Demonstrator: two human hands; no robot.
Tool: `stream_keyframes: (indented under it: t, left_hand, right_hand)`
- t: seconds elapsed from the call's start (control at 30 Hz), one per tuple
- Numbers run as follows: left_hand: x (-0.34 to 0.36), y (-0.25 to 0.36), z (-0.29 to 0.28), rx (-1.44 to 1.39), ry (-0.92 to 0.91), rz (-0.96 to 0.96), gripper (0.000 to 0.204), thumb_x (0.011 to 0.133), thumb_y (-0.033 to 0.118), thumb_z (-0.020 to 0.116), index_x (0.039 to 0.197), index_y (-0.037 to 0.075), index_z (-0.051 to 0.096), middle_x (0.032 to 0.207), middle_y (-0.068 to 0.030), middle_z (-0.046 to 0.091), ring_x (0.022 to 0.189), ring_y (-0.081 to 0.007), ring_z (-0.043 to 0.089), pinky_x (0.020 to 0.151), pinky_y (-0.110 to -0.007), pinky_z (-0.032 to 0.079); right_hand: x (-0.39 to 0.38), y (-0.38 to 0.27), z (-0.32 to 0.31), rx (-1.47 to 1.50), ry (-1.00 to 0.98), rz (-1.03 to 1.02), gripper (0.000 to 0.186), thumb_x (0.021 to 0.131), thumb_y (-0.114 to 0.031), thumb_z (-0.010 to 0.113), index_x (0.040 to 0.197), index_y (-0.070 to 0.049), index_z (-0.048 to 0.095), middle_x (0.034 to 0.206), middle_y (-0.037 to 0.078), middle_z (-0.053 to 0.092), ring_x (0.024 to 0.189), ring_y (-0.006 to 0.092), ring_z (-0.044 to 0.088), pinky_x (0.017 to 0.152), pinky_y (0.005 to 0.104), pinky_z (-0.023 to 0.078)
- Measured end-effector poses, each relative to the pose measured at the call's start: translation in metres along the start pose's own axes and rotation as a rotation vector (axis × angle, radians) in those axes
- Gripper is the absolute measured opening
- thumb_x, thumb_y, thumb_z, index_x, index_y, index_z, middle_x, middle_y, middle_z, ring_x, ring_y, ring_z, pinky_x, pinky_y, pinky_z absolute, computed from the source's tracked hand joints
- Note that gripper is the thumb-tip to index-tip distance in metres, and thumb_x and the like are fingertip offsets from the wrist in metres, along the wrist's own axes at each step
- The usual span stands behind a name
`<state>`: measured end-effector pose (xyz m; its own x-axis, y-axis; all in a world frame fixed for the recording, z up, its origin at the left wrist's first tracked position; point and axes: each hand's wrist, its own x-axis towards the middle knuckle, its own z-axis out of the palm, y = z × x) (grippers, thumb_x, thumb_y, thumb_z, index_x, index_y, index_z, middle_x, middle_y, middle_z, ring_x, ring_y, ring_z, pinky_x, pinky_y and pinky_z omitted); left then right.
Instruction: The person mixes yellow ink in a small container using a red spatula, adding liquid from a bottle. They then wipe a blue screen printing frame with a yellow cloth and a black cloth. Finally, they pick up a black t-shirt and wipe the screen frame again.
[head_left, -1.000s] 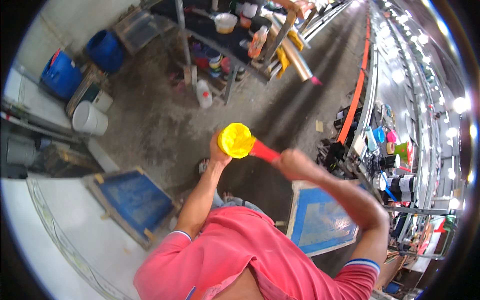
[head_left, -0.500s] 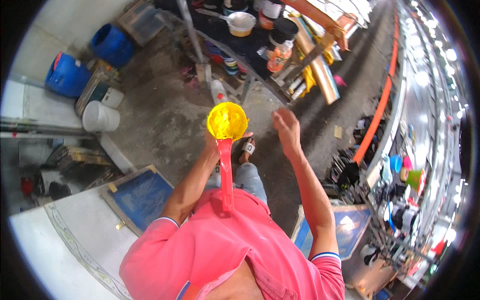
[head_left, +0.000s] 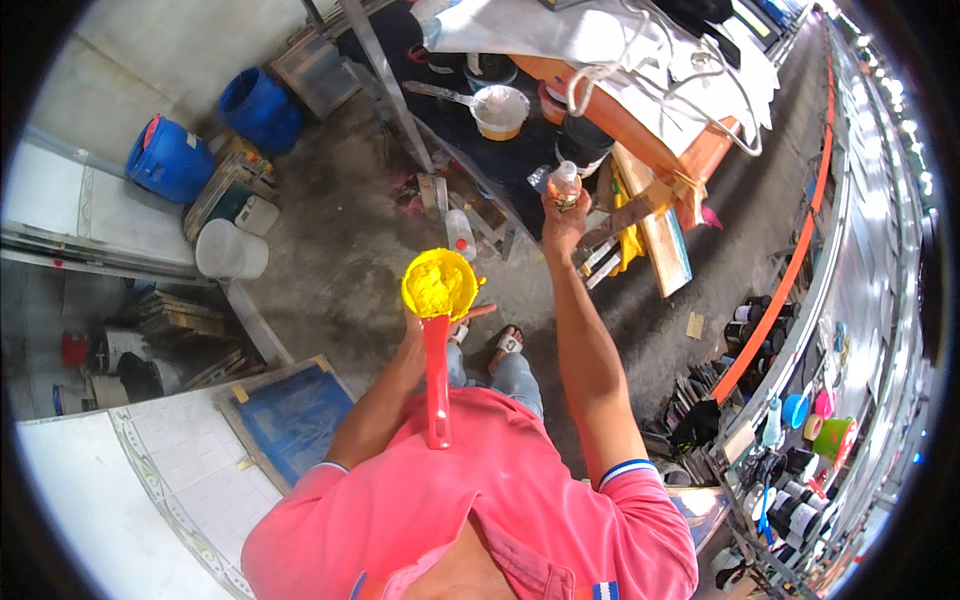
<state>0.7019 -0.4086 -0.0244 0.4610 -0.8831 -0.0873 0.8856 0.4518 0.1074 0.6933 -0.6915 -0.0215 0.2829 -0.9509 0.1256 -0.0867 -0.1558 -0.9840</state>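
My left hand (head_left: 411,328) supports a yellow plastic pot (head_left: 461,307) from beneath, mostly hidden behind it, with a finger stretched out to the right. Thick yellow paint (head_left: 435,287) lies inside, and the pot's long red handle (head_left: 438,385) points back toward my chest. Out ahead and to the right, my right hand (head_left: 564,228) is closed round a small clear squeeze bottle (head_left: 565,173) at the edge of a dark-topped table (head_left: 425,117). The bottle's lower part is covered by my fingers. On that table, a white pot with a handle (head_left: 500,112) stands left of the bottle, and a dark tub (head_left: 585,140) is behind it.
Wooden boards (head_left: 655,225) and yellow cloth jut out beside the table. A plastic bottle (head_left: 459,232) stands on the floor near the table leg. Blue barrels (head_left: 170,160) and a white bucket (head_left: 232,249) are at left; a blue-meshed frame (head_left: 295,405) leans nearer. An orange rail (head_left: 790,270) runs along the right.
My right hand has reached forward from beside the yellow pot and taken hold of the bottle on the table. The view has shifted, showing more of the table's far side.
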Motion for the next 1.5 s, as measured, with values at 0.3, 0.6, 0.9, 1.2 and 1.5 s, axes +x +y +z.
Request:
stream_keyframes:
  t: [0.3, 0.6, 0.9, 1.2, 1.5]
  left_hand:
    - [0.046, 0.028, 0.01, -0.127, 0.12, -0.082, 0.066, 0.093, 0.062, 0.047, 0.142, 0.018, 0.055, 0.141, -0.0125, 0.059, 0.129, -0.0419, 0.055, 0.1, -0.079, 0.037]
    - [0.078, 0.035, -0.009, -0.192, 0.106, -0.314, 0.067, 0.092, 0.065, 0.049, 0.139, 0.019, 0.056, 0.141, -0.0106, 0.059, 0.127, -0.0388, 0.057, 0.1, -0.08, 0.036]
    - [0.075, 0.04, -0.004, -0.09, 0.209, -0.308, 0.053, 0.1, 0.05, 0.042, 0.124, 0.008, 0.064, 0.119, -0.008, 0.07, 0.111, -0.0238, 0.066, 0.1, -0.043, 0.051]
    - [0.063, 0.049, -0.003, -0.129, 0.125, -0.261, 0.05, 0.1, 0.046, 0.047, 0.123, 0.005, 0.063, 0.117, -0.0102, 0.07, 0.108, -0.0252, 0.066, 0.098, -0.044, 0.051]
    - [0.059, 0.053, -0.001, -0.133, 0.18, -0.302, 0.055, 0.099, 0.051, 0.045, 0.127, 0.007, 0.062, 0.12, -0.011, 0.069, 0.111, -0.0282, 0.065, 0.1, -0.049, 0.05]
  right_hand:
    - [-0.058, -0.081, -0.078, 0.308, -0.253, 0.066, 0.041, 0.086, -0.007, 0.074, 0.123, -0.002, 0.057, 0.113, 0.008, 0.066, 0.105, 0.018, 0.063, 0.094, 0.0347, 0.049]
    - [-0.148, -0.187, -0.149, 0.24, -0.342, 0.663, 0.05, 0.097, -0.04, 0.06, 0.127, 0.001, 0.057, 0.109, 0.011, 0.067, 0.092, 0.0194, 0.067, 0.081, 0.0363, 0.055]
    - [-0.196, -0.192, -0.088, 0.521, -0.389, 1.182, 0.054, 0.101, -0.049, 0.056, 0.128, -0.001, 0.057, 0.098, 0.01, 0.07, 0.077, 0.0171, 0.071, 0.067, 0.0308, 0.06]
    - [-0.205, -0.182, -0.07, 0.455, -0.364, 1.184, 0.057, 0.102, -0.053, 0.052, 0.122, -0.001, 0.059, 0.089, 0.011, 0.069, 0.064, 0.0184, 0.068, 0.058, 0.0312, 0.058]
    - [-0.205, -0.183, -0.068, 0.397, -0.403, 1.148, 0.062, 0.099, -0.058, 0.053, 0.116, 0.001, 0.06, 0.084, 0.012, 0.068, 0.063, 0.0199, 0.068, 0.057, 0.0319, 0.057]
